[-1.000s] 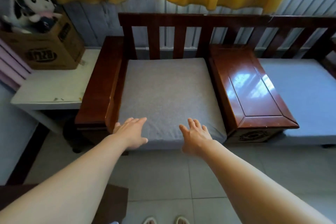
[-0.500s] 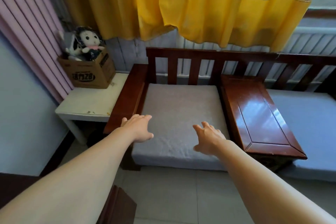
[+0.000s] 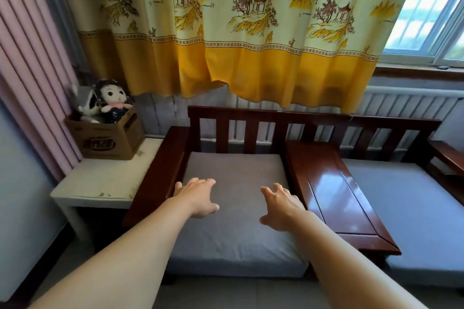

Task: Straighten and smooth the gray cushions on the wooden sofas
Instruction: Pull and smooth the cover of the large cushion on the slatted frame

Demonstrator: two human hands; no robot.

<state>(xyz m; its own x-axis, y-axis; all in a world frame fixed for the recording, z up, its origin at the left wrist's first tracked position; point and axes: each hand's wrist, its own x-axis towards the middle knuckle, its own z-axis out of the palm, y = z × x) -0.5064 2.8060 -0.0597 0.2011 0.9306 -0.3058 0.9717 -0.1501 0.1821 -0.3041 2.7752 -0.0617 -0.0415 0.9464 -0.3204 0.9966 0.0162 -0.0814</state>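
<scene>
A gray cushion [image 3: 236,173] lies in the left seat of a dark wooden sofa [image 3: 251,118]. My left hand [image 3: 198,195] stretches out flat over its left half, fingers straight, palm down. My right hand [image 3: 281,206] reaches over its right half with fingers spread and slightly bent, holding nothing. Whether either palm touches the fabric is unclear. A second gray cushion [image 3: 411,211] fills the right seat, past a glossy wooden armrest table [image 3: 334,188] that divides the two seats.
A white side table [image 3: 100,180] stands left of the sofa, carrying a cardboard box [image 3: 108,140] with a doll [image 3: 113,98]. Yellow curtains [image 3: 251,32] hang above the backrest. A radiator [image 3: 401,103] runs behind. Gray tiled floor [image 3: 226,293] lies in front.
Both hands have advanced from the cushion's front edge to its middle. The view has tilted up, showing the curtains and window.
</scene>
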